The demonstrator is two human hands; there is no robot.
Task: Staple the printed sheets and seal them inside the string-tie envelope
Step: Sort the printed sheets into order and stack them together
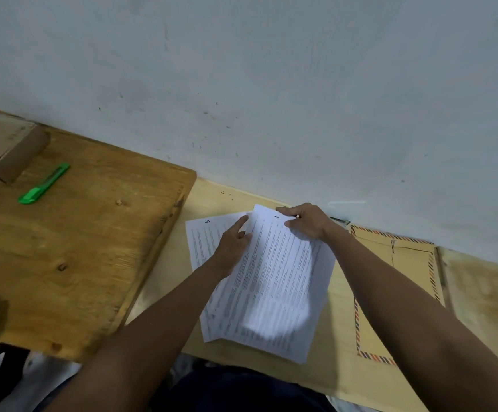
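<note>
A stack of white printed sheets (277, 281) lies on the pale wooden table (340, 367) in front of me, its top sheet lifted and a little blurred. My right hand (307, 221) pinches the far right corner of that top sheet. My left hand (234, 248) rests on the stack's left part, fingers against the lifted sheet's left edge. A lower sheet (203, 242) marked with a number sticks out to the left. A brown envelope (411, 263) with a red and blue striped border lies flat to the right, partly hidden by my right forearm.
A darker wooden board (78, 248) lies on the left, carrying a green utility knife (44, 184) and a cardboard box (3, 147) at its far left. A grey wall (271, 84) runs right behind the table. A small dark object (340, 220) sits by the wall beyond the envelope.
</note>
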